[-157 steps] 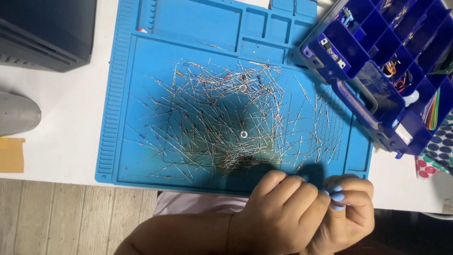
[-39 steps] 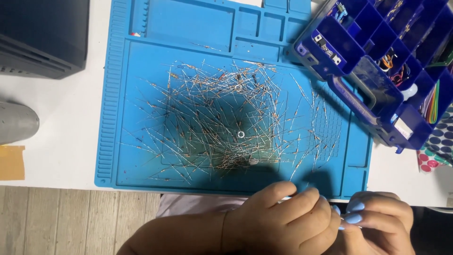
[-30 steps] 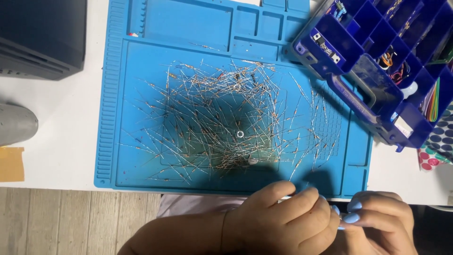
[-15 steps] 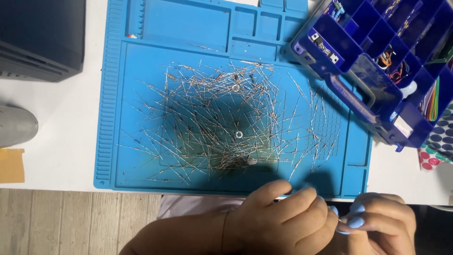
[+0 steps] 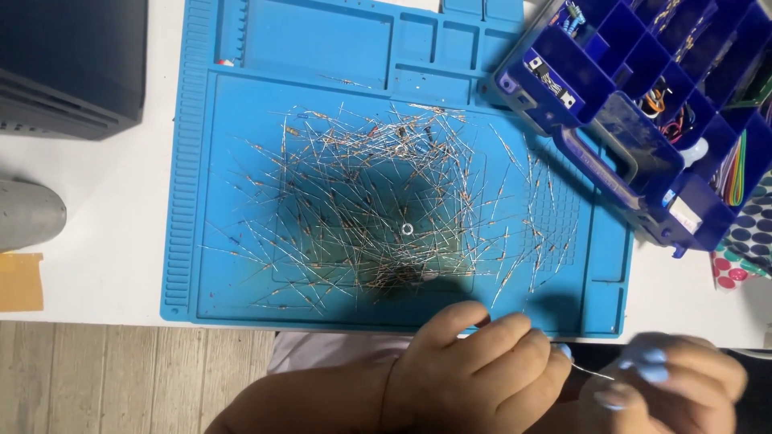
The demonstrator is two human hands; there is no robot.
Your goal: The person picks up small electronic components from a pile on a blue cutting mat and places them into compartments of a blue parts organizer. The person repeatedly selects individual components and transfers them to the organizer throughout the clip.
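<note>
Below the mat (image 5: 201, 161) edge, left hand (image 5: 474, 370) and right hand (image 5: 667, 378) pinch one thin wire lead (image 5: 591, 371) between fingertips, apparently a resistor, lifted clear of the scattered pile (image 5: 378, 209) for handling.

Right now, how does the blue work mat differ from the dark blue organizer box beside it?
The work mat is light blue, lies flat and is strewn with loose wire-leaded components. The organizer box is darker blue, has walls, sits askew over the mat's top right corner, and keeps its parts in separate compartments. Both rest on the white table.
</note>
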